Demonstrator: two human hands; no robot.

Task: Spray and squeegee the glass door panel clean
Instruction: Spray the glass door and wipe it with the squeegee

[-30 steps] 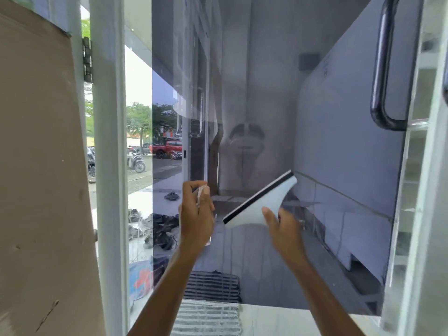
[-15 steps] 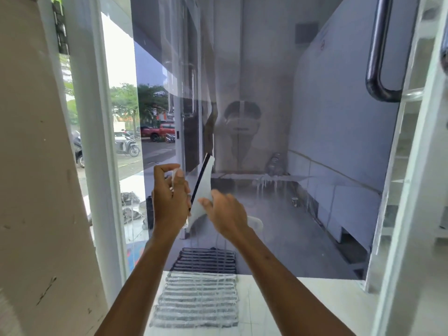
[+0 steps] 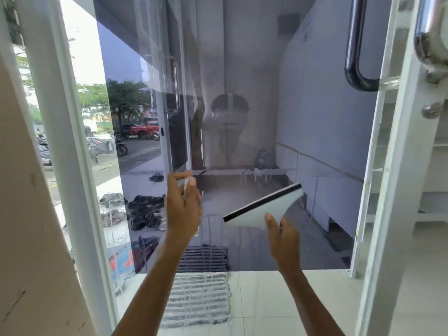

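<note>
The tinted, reflective glass door panel (image 3: 242, 69) stands upright, with a dark curved pull handle (image 3: 354, 57) at its upper right. The white wedge-shaped squeegee (image 3: 269, 207) with a black rubber blade is low in front of the glass. Its blade slants up to the right, and the right hand (image 3: 283, 238) pinches its narrow end. The small clear spray bottle (image 3: 186, 187) is mostly hidden in the left hand (image 3: 183, 209).

Squeegee (image 3: 266, 207) right of spray bottle (image 3: 186, 190), both before glass door panel (image 3: 242, 93)
</note>
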